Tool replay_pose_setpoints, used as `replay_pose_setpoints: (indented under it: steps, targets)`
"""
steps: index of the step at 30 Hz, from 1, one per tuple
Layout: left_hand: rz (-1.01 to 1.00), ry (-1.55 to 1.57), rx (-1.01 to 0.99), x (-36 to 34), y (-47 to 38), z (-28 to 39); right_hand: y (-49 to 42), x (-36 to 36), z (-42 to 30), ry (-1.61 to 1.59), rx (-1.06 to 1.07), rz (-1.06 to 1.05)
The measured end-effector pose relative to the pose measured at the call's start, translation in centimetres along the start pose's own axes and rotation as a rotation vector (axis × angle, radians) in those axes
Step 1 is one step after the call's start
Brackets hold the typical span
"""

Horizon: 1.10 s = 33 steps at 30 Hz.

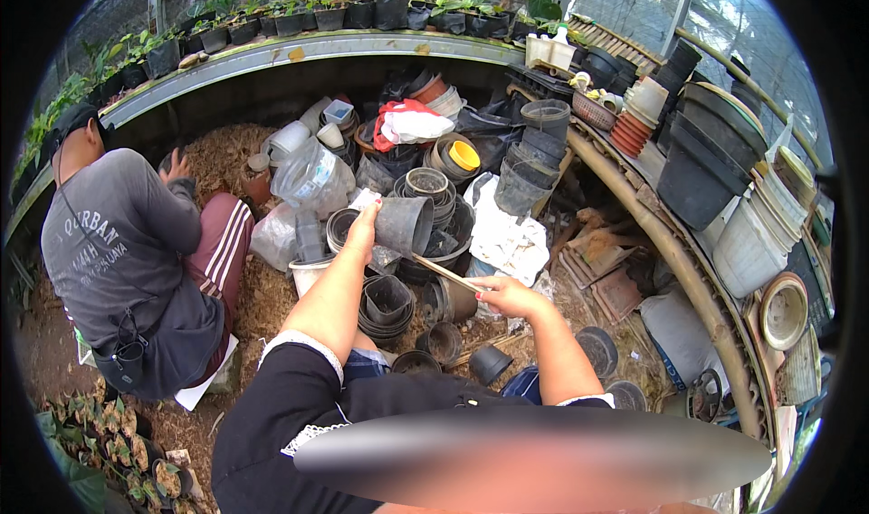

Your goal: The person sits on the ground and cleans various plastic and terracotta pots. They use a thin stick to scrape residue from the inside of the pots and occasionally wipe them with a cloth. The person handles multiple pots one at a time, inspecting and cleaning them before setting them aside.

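Observation:
My left hand (365, 229) grips a dark plastic plant pot (404, 225), which is tilted on its side with its mouth towards the right. In my right hand (508, 297) is a thin wooden stick (445, 273), its far end close to the pot's lower rim. Whether the stick touches the rim I cannot tell. Below the held pot stands a nested stack of black pots (385, 307), and beside it a brownish pot (451, 298) lies on its side. Several loose black pots, one of them a small pot (490, 363), lie on the ground near my knees.
On the left a person (136, 256) sits with a hand by a mound of brown growing medium (227, 151). A bamboo-edged shelf (669, 256) curves along the right, bearing large black pots (706, 154). White plastic sacking (506, 236) lies mid-right. Potted seedlings (329, 15) line the back ledge.

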<state>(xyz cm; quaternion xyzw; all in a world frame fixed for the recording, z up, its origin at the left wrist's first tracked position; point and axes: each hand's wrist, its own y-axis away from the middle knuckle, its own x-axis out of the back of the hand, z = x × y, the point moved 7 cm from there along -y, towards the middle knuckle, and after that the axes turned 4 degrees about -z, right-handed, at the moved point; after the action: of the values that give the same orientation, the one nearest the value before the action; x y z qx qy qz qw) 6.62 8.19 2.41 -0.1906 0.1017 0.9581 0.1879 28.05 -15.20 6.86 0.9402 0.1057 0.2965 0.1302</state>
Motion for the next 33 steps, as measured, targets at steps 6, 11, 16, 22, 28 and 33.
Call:
replay_pose_setpoints:
  steps: [6, 11, 16, 22, 28, 33]
  targets:
    - [-0.062, 0.035, 0.009, -0.2, -0.9, -0.7, 1.9, 1.8, -0.3, -0.449, -0.133, 0.069]
    - [-0.034, -0.148, -0.074, 0.0, -0.9, -0.2, 2.6, 1.5, -1.7, 0.132, 0.027, 0.069]
    - [-0.137, -0.226, -0.149, -1.7, -0.8, -0.2, 4.1, 4.4, -1.7, 0.189, -0.072, 0.345]
    - [-0.147, -0.289, -0.206, -2.6, -0.6, -0.2, 4.6, 3.4, -2.3, 0.088, -0.011, 0.087]
    - [-0.150, -0.284, -0.215, -2.6, -1.0, -0.4, 4.4, 4.1, -1.0, -0.028, -0.107, 0.233]
    - [-0.093, -0.268, -0.193, -1.8, -0.7, 0.1, 3.9, 1.3, -3.2, 0.300, 0.058, 0.205]
